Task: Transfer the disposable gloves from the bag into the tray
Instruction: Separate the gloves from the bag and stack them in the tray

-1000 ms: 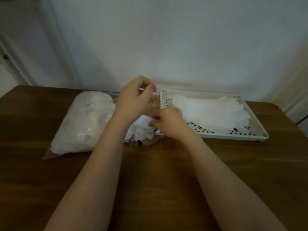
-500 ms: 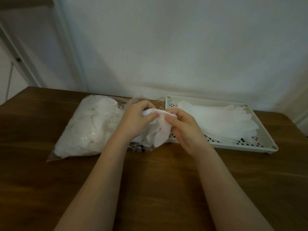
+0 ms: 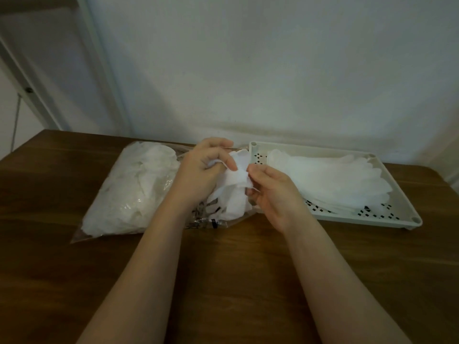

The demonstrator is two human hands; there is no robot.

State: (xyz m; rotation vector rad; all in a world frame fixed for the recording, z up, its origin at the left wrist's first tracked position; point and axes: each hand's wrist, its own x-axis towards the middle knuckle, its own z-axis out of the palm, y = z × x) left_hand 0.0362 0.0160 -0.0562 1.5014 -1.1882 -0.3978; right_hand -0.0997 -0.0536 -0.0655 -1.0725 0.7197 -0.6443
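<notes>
A clear plastic bag stuffed with white disposable gloves lies on the wooden table, its open mouth facing right. A cream perforated tray stands to its right and holds a flat pile of gloves. Between bag and tray, a crumpled white glove hangs above the bag's mouth. My left hand pinches its upper left part. My right hand pinches its right edge, just in front of the tray's left end.
The brown wooden table runs to a white wall right behind the bag and tray. A white door frame stands at the back left. The table's left edge falls away near the bag.
Both hands have drawn a glove up out of the bag's mouth and now hold it between them. One second ago the left hand held the bag's rim and the right hand reached inside.
</notes>
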